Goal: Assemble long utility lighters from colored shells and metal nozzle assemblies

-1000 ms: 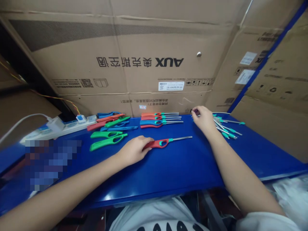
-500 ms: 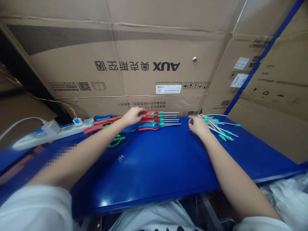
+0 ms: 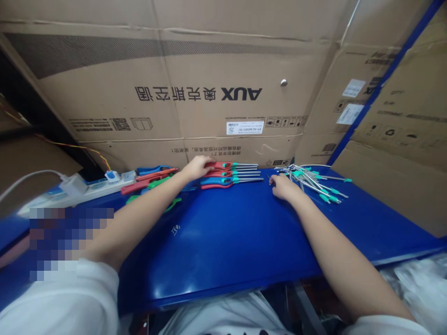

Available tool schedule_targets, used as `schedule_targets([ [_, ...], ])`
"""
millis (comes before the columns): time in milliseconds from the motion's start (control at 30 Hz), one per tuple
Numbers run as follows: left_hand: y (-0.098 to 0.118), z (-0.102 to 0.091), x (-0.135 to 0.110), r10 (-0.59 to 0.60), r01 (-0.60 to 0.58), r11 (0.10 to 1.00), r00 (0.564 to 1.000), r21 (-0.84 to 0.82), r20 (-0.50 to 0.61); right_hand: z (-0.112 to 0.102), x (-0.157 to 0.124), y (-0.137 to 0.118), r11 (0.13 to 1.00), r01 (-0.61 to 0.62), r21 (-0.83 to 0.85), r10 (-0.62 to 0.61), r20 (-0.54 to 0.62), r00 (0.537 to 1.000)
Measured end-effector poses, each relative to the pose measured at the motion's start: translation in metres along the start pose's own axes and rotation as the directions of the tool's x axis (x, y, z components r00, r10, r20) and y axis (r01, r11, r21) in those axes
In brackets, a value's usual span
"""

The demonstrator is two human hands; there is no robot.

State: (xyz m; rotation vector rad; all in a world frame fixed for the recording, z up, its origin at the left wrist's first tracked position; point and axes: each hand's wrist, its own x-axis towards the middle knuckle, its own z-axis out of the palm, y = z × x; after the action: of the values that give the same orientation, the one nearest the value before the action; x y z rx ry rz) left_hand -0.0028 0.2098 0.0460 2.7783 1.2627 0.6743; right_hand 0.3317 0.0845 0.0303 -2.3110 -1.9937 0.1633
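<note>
Left hand (image 3: 197,167) rests at the handle end of a red lighter (image 3: 219,165), fingers close together; can't tell from here if it's gripped. That lighter lies at the back of the row, near the cardboard (image 3: 195,111), beside a blue lighter (image 3: 217,180). Right hand (image 3: 284,187), fingers curled narrow, sits just beside piled metal rods (image 3: 316,181); can't tell if it holds anything. Loose handles (image 3: 146,179) lie left, on the blue table (image 3: 223,237).

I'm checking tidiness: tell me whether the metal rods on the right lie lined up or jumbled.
Jumbled: the metal rods cross one another at different angles in a loose heap.
</note>
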Motion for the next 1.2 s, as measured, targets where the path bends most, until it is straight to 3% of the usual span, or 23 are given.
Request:
schedule_targets([
  [567,0.007,0.009,-0.008,-0.077,0.072,0.994,0.995,-0.077,-0.067,-0.001,-0.002,-0.001,1.000,0.011,-0.027,-0.010,0.019,1.000],
  [1200,0.007,0.004,-0.015,-0.298,0.297,0.954,0.943,-0.026,-0.147,0.000,-0.003,-0.002,1.000,0.019,-0.014,-0.019,0.014,1.000],
])
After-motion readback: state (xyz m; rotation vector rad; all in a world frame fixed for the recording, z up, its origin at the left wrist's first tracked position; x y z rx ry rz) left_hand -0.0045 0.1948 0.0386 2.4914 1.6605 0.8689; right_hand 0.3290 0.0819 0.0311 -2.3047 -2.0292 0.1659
